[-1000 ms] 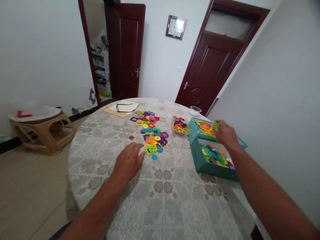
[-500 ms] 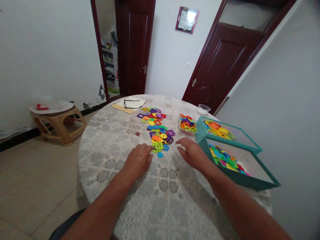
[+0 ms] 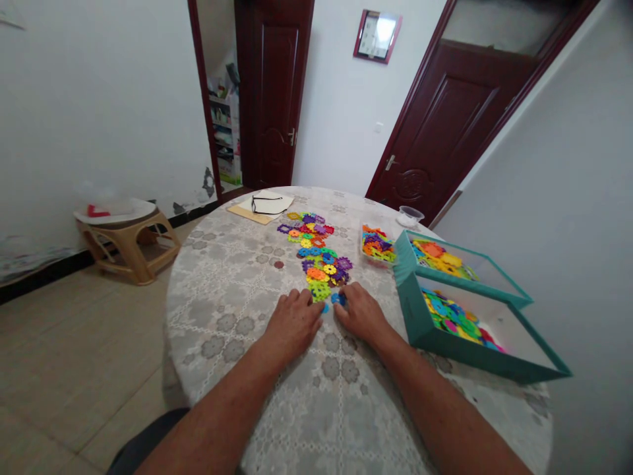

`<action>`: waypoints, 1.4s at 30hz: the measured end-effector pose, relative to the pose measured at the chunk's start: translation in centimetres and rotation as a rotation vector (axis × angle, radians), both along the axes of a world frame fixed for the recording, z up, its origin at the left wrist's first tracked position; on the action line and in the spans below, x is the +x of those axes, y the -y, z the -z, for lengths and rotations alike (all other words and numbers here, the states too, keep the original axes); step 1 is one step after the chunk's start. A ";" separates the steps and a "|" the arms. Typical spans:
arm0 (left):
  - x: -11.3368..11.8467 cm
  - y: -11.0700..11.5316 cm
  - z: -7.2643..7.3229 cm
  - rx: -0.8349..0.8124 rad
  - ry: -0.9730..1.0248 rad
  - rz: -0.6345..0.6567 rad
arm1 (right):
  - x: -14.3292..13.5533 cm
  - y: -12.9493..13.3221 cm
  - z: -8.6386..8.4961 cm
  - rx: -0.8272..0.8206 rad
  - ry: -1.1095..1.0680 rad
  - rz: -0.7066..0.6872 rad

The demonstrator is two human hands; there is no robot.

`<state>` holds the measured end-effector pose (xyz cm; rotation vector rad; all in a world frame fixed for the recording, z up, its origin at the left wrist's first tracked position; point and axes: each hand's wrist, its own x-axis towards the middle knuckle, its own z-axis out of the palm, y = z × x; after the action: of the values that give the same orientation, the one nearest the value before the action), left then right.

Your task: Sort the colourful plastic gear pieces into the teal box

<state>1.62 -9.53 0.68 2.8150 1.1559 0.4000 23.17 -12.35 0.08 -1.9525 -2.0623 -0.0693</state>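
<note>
Colourful gear-shaped pieces [image 3: 316,272] lie in a long cluster on the patterned cloth of the round table [image 3: 306,422]. At the near end of the cluster, my right hand [image 3: 360,310] has its fingers closed on a blue piece [image 3: 338,299]. Beside it, my left hand [image 3: 297,320] rests on the table with its fingertips at a small light blue disc [image 3: 325,308] and the lime green piece [image 3: 319,291]. The left fingers are bent, and whether they grip the disc is unclear.
Two teal-edged boxes [image 3: 487,361] with more pieces stand at the right, beside a clear tub [image 3: 378,258] of pieces. A small clear bowl [image 3: 411,214] is behind them. Black glasses [image 3: 267,205] lie on papers at the back left; a stool [image 3: 133,254] stands left.
My right hand has moved left and down to the blue piece and closed on it. That piece now sits slightly apart from the cluster. My left hand has come against the light blue disc.
</note>
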 end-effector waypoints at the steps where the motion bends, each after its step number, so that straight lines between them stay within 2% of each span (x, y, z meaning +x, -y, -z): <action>1: -0.1 0.1 0.0 -0.004 0.002 0.005 | 0.1 0.3 -0.1 0.002 -0.009 -0.002; 5: -0.4 0.6 -0.2 -0.008 0.006 0.040 | 0.5 0.7 -0.6 -0.048 -0.135 -0.055; 10: -0.8 1.0 -0.5 -0.046 0.016 0.056 | 0.6 0.6 -0.9 -0.144 -0.464 -0.126; 13: -0.8 1.0 -0.7 -0.071 0.028 0.013 | 0.2 0.5 -0.9 -0.181 -0.674 -0.158; 15: -0.8 1.0 -0.7 -0.077 0.030 -0.037 | -0.3 0.6 -1.0 -0.264 -0.782 -0.189; 18: -0.7 1.0 -0.8 -0.085 0.035 -0.071 | -1.2 1.1 -1.6 -0.397 -0.758 -0.235; 21: -1.2 0.4 -1.0 -0.080 0.070 -0.090 | -2.3 1.8 -2.2 -0.355 -0.526 -0.237; 24: -2.8 -1.2 -1.3 -0.065 0.152 -0.141 | -3.0 2.1 -2.5 -0.295 -0.373 -0.208; 28: -5.7 -4.2 -1.2 -0.151 0.262 -0.226 | -2.9 1.9 -2.3 -0.319 -0.364 -0.205; 31: -7.0 -6.3 -0.7 -0.239 0.259 -0.287 | -2.5 1.6 -1.9 -0.294 -0.355 -0.224; 36: -6.1 -9.3 -0.3 -0.245 0.226 -0.354 | -2.3 1.5 -1.1 -0.183 -0.458 -0.339; 39: -4.9 -11.1 -0.3 -0.222 0.180 -0.417 | -2.5 1.4 -0.2 -0.021 -0.560 -0.414; 42: -4.0 -12.7 -0.4 -0.197 0.129 -0.474 | -2.7 0.7 0.8 0.172 -0.659 -0.385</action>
<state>-2.38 3.16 1.07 2.2955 1.7216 0.4566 20.47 -13.09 -0.77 -1.2195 -1.8477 0.4095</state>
